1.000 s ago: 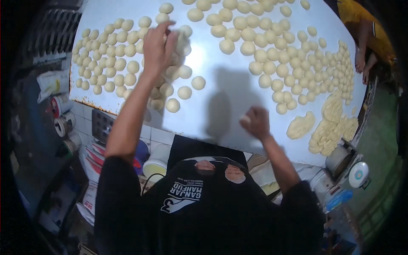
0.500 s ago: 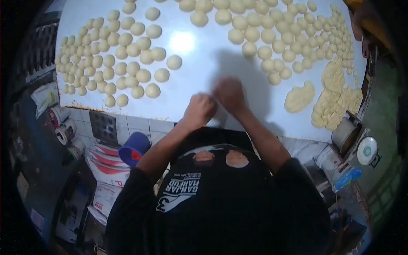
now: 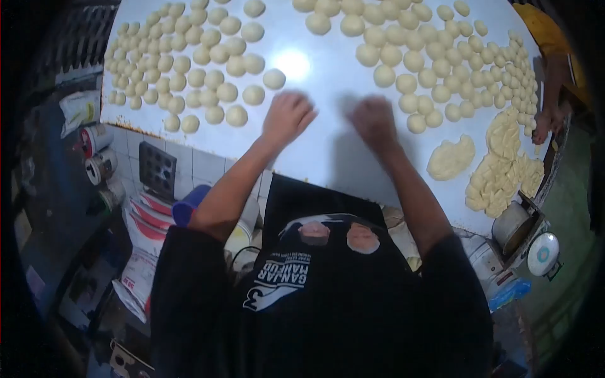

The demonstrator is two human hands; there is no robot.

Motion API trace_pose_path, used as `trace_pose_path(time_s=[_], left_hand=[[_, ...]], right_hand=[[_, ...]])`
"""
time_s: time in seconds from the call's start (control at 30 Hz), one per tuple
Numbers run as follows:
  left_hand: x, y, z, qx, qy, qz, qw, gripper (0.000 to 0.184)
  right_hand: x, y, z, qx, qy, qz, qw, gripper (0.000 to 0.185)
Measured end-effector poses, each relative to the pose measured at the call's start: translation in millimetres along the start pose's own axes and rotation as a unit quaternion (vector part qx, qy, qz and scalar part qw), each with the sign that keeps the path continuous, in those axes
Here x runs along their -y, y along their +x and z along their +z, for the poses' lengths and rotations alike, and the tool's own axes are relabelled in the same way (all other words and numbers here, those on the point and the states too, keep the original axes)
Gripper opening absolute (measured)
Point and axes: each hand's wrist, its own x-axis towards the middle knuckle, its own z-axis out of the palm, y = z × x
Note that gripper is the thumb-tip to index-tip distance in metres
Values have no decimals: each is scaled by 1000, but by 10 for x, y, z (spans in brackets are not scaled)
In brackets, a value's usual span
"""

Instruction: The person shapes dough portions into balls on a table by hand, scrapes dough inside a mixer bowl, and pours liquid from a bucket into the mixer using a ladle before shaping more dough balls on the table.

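Note:
My left hand [image 3: 288,118] is over the white tabletop, palm down with its fingers curled. Whatever lies under it is hidden. Just beyond it and to the left is a round dough ball [image 3: 274,79], the nearest of a wide group of dough balls [image 3: 197,77]. My right hand [image 3: 373,121] is apart from the left, also over the table, its curled fingers smeared by motion. Its palm is hidden. Up and to its right lies a second group of dough balls [image 3: 413,61]. A flat slab of dough [image 3: 451,157] sits further right.
A large dough mass [image 3: 495,183] lies near the right edge of the table [image 3: 403,189]. Another person's hand [image 3: 546,125] is beside small dough pieces [image 3: 528,107]. A metal pot [image 3: 512,225], a white lid [image 3: 542,254], buckets [image 3: 96,140] and sacks [image 3: 135,283] stand below.
My hands were close together in front of me; now they are apart, the left further left, the right further right. The view has shifted, so the table appears lower on the right.

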Motion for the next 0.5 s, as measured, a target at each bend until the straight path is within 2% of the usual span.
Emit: trace_pose_path(time_s=[0.03, 0.07, 0.1, 0.13, 0.17, 0.2, 0.27, 0.3, 0.33, 0.4, 0.43, 0.47, 0.5], left_hand=[[-201, 80, 192, -33, -20, -48, 998, 22], [-341, 174, 311, -69, -37, -92, 993, 23], [-455, -34, 418, -10, -57, -99, 993, 20], [-583, -216, 367, -29, -93, -67, 993, 21], [-490, -420, 313, -18, -106, -12, 994, 22], [-311, -559, 210, -6, -118, 43, 992, 23], [35, -493, 88, -1, -29, 66, 997, 23], [-34, -240, -7, 30, 39, 12, 999, 20], [-130, 0, 47, -45, 5, -55, 997, 19], [-276, -73, 411, -118, -23, -117, 986, 18], [-419, -196, 353, 22, -43, -85, 995, 21], [-543, -368, 265, -64, -83, -47, 993, 25], [-526, -574, 139, -16, -111, -70, 991, 27]], right_hand=[[69, 161, 150, -38, -2, 57, 998, 25], [99, 43, 313, -38, 1, 47, 998, 25], [135, -196, 549, -77, -30, 25, 996, 24], [173, -353, 613, -119, -62, 1, 991, 23], [227, -473, 341, -91, -25, -49, 994, 23], [100, -444, 239, -97, -28, -60, 993, 23], [-96, -491, 171, -33, -20, -54, 998, 24], [-229, -356, 327, 78, -107, -22, 991, 22], [-90, -401, 374, 88, -104, -24, 990, 22], [237, -220, 445, -92, -14, 133, 987, 19], [280, -315, 365, -94, -17, 123, 988, 19], [341, -608, 266, -85, -3, 81, 993, 27], [333, -723, 184, -77, 11, 38, 996, 34]])
